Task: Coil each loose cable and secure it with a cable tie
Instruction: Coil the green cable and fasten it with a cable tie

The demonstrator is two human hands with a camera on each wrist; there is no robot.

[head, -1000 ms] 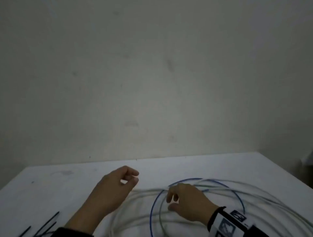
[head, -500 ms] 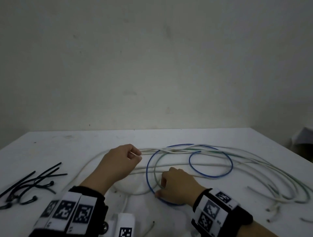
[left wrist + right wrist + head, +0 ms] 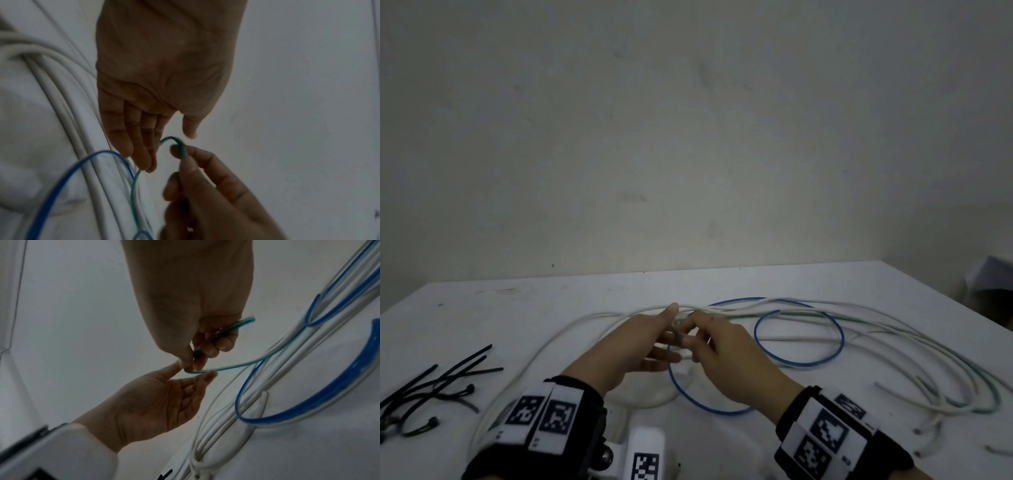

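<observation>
Loose cables lie tangled on the white table (image 3: 551, 294): several white cables (image 3: 893, 335), a blue cable (image 3: 835, 335) in loops, and a thin green cable (image 3: 808, 313). My right hand (image 3: 690, 334) pinches a bent loop of the green cable (image 3: 180, 151) between thumb and fingers, also seen in the right wrist view (image 3: 205, 347). My left hand (image 3: 654, 335) is open right beside it, fingers (image 3: 144, 146) straight, fingertips near the green loop (image 3: 197, 371). Black cable ties (image 3: 441, 380) lie in a pile at the left.
The white cables (image 3: 236, 410) and blue cable (image 3: 329, 394) run under and to the right of both hands. A wall stands behind the table's far edge. A pale object (image 3: 989, 277) sits beyond the table's right corner.
Both hands have lifted off the table and come together. The left hand has uncurled. The right hand left the blue loop and now pinches the green cable.
</observation>
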